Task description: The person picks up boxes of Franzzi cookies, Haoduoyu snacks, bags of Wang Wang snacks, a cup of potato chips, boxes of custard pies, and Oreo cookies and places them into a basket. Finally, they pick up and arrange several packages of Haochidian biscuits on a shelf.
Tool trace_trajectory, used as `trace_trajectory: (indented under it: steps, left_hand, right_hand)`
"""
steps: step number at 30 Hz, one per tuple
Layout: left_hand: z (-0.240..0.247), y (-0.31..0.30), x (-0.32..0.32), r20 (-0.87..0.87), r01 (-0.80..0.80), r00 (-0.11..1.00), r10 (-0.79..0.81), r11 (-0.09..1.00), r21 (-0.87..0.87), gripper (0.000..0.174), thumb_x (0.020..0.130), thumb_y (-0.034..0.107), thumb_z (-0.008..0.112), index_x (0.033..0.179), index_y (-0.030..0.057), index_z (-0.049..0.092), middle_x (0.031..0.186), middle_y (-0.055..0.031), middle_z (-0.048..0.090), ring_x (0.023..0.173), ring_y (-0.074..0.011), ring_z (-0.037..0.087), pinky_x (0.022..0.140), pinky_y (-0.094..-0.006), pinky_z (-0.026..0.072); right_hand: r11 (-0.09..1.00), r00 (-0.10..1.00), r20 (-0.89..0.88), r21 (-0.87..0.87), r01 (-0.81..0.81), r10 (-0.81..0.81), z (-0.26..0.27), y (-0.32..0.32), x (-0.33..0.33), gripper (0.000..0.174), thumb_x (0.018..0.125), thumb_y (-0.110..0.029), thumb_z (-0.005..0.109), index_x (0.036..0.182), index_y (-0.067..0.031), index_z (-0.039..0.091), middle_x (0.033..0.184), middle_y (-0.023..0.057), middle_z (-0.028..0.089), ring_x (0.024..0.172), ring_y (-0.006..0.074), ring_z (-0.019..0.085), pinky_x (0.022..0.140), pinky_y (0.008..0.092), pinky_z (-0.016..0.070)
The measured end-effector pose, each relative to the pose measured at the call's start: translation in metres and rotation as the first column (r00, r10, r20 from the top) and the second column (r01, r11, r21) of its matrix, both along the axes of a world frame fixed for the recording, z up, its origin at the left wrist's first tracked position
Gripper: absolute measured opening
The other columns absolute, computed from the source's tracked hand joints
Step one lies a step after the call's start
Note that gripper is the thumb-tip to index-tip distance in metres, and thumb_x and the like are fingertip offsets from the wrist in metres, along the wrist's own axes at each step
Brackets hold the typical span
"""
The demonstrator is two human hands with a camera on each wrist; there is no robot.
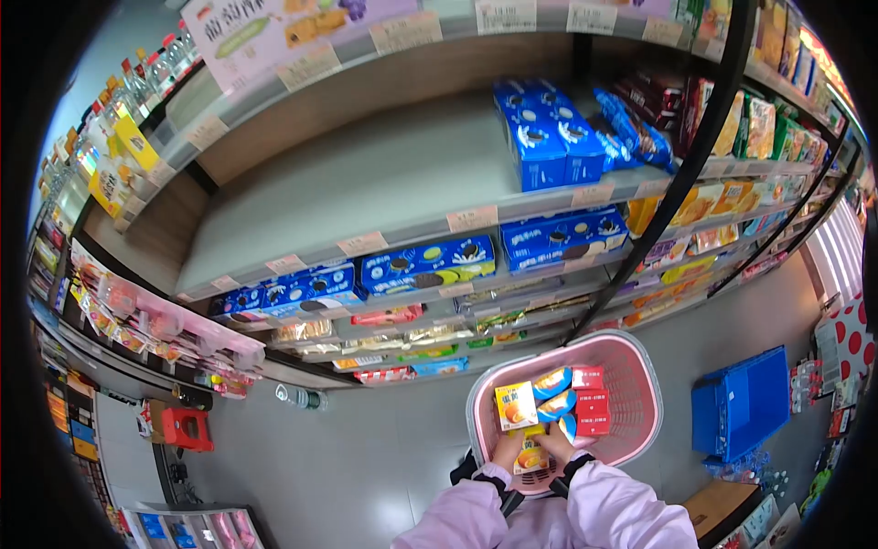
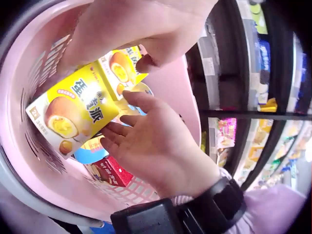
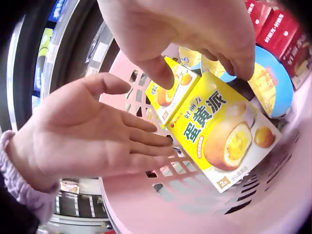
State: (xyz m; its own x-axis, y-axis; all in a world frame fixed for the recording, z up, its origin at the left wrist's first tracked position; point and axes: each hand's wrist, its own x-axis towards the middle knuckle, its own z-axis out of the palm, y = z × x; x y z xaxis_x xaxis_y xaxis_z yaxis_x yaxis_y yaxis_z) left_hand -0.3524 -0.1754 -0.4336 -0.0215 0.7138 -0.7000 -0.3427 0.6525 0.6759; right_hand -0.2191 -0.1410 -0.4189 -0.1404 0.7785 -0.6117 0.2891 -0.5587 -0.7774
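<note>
In the head view my left hand (image 1: 508, 450) and right hand (image 1: 554, 444) reach low into the near part of a pink basket (image 1: 645, 403). A yellow-and-white egg yolk pie box (image 3: 229, 134) leans in the basket; another yellow face (image 2: 119, 70) with the same bun picture adjoins it. The left hand (image 3: 97, 131) has its palm showing and straight fingers beside the box. Opposite, the right hand (image 2: 156, 136) lies with loosely extended fingers along the box's edge, its thumb separate. Blue-and-yellow packs (image 1: 554, 382) and red boxes (image 1: 590, 412) fill the basket's far side.
Ahead stands a shelf (image 1: 320, 183) with blue cookie boxes (image 1: 549, 137) at its right end. A blue crate (image 1: 741, 403) sits on the floor at right. A clear bottle (image 1: 302, 397) lies left of the basket, and a red stool (image 1: 187, 428) stands farther left.
</note>
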Motion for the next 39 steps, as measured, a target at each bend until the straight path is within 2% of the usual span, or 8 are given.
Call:
trace_trajectory:
  steps: [5,7,9,12,18,23,28,39]
  left_hand:
    - [0.087,0.017,-0.03,-0.227,0.459,0.883,-0.41,0.853,0.247,0.042,0.087,0.016,0.047,0.12,-0.0095,0.043,0.113,-0.0166,0.055,0.103,-0.0224,0.054,0.087,-0.0307,0.0439]
    - [0.079,0.032,-0.046,-0.454,0.754,0.649,-0.611,0.599,0.272,0.045,0.088,0.021,0.048,0.122,-0.0087,0.041,0.115,-0.0189,0.055,0.106,-0.0252,0.053,0.09,-0.0311,0.0425]
    - [0.182,0.059,-0.067,-0.635,0.959,0.274,-0.722,0.251,0.128,0.048,0.089,0.026,0.048,0.124,-0.0073,0.04,0.117,-0.0207,0.054,0.108,-0.0279,0.052,0.092,-0.0321,0.0413]
    - [0.322,0.102,-0.093,-0.72,0.988,0.102,-0.686,-0.013,0.153,0.053,0.09,0.035,0.048,0.126,-0.0036,0.04,0.119,-0.0202,0.053,0.109,-0.0299,0.052,0.093,-0.0343,0.0406]
    - [0.427,0.204,-0.095,-0.512,0.522,0.849,-0.128,0.354,0.776,0.043,0.089,0.02,0.049,0.123,-0.0043,0.043,0.118,-0.0186,0.054,0.102,-0.0279,0.056,0.088,-0.0346,0.0433]
    - [0.423,0.313,-0.057,-0.54,0.284,0.766,0.348,0.571,0.77,0.048,0.087,0.022,0.051,0.12,-0.012,0.042,0.108,-0.0208,0.056,0.087,-0.0206,0.059,0.075,-0.0322,0.0468]
    - [0.439,0.328,-0.042,-0.545,0.34,0.823,0.16,0.631,0.697,0.035,0.083,0.022,0.052,0.094,-0.0107,0.058,0.086,-0.019,0.063,0.078,-0.0237,0.061,0.067,-0.0349,0.0463]
    - [0.461,0.305,-0.049,-0.164,0.088,0.984,0.074,0.599,0.796,0.03,0.083,0.008,0.044,0.106,-0.0085,0.051,0.094,-0.0138,0.06,0.084,-0.0192,0.058,0.077,-0.0314,0.0446]
  right_hand:
    - [0.911,0.914,0.143,0.115,-0.396,0.379,0.061,0.014,0.007,0.042,0.075,-0.016,0.062,0.111,0.0051,0.053,0.103,0.0201,0.061,0.097,0.0295,0.06,0.081,0.0356,0.0476]
    - [0.807,0.801,0.103,-0.025,-0.591,0.59,0.091,0.029,0.012,0.044,0.079,-0.018,0.058,0.118,0.0014,0.052,0.106,0.0164,0.062,0.099,0.0259,0.059,0.085,0.0348,0.0459]
    - [0.678,0.684,0.071,0.092,-0.729,0.726,0.159,0.057,0.014,0.042,0.084,-0.023,0.057,0.121,-0.0021,0.051,0.109,0.0139,0.06,0.099,0.0227,0.058,0.086,0.033,0.0452]
    - [0.6,0.677,0.074,0.399,-0.693,0.732,0.279,0.107,0.015,0.041,0.085,-0.026,0.059,0.118,-0.0018,0.053,0.109,0.0126,0.06,0.098,0.0202,0.057,0.084,0.0318,0.0454]
    - [0.359,0.996,0.032,0.933,0.002,-0.088,0.413,0.204,-0.003,0.042,0.078,-0.02,0.064,0.111,0.0028,0.051,0.103,0.0199,0.057,0.096,0.0291,0.057,0.085,0.0353,0.0444]
    - [0.214,0.882,0.22,0.967,-0.14,-0.417,0.442,0.257,-0.029,0.046,0.075,-0.024,0.064,0.106,0.0078,0.05,0.102,0.0273,0.055,0.097,0.0405,0.053,0.085,0.0433,0.0424]
    - [0.47,0.816,0.359,0.874,-0.124,-0.453,0.449,0.272,-0.034,0.04,0.074,-0.029,0.066,0.088,0.0071,0.057,0.089,0.0254,0.061,0.093,0.039,0.056,0.081,0.044,0.0456]
    - [0.285,0.931,-0.016,0.95,0.128,-0.364,0.446,0.269,-0.05,0.045,0.076,-0.027,0.065,0.104,0.0042,0.047,0.098,0.0252,0.057,0.095,0.0398,0.055,0.081,0.0422,0.0441]
